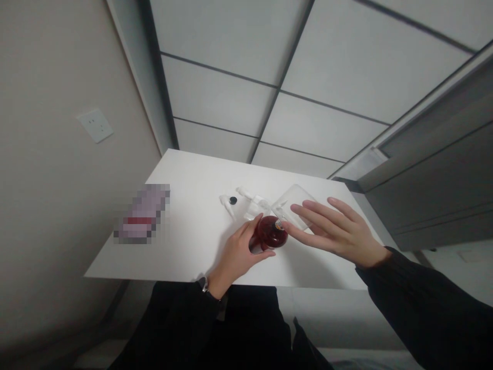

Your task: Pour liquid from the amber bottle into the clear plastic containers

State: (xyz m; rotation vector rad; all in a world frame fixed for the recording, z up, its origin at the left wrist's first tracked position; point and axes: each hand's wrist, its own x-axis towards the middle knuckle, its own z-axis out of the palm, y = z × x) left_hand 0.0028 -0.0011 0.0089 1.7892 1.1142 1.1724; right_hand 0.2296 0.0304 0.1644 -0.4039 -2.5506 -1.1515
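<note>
My left hand (pixel 239 249) is wrapped around the side of a bottle of dark red liquid (pixel 271 237) above the table. A small patterned piece (pixel 279 224) shows at the bottle's mouth. My right hand (pixel 333 228) has its fingers stretched out and apart, with one fingertip at or very near the mouth; whether it touches I cannot tell. Behind the bottle lie a small clear plastic container (pixel 257 205) and a larger clear plastic piece (pixel 295 198), partly hidden by my right fingers. A small round black cap (pixel 233 200) lies to their left.
Slender white pieces (pixel 227 205) lie around the cap on the white table (pixel 185 226). A blurred-out pinkish item (pixel 144 213) is at the table's left edge. A wall with a socket (pixel 95 125) stands left, and a panelled partition (pixel 227 97) rises behind the table.
</note>
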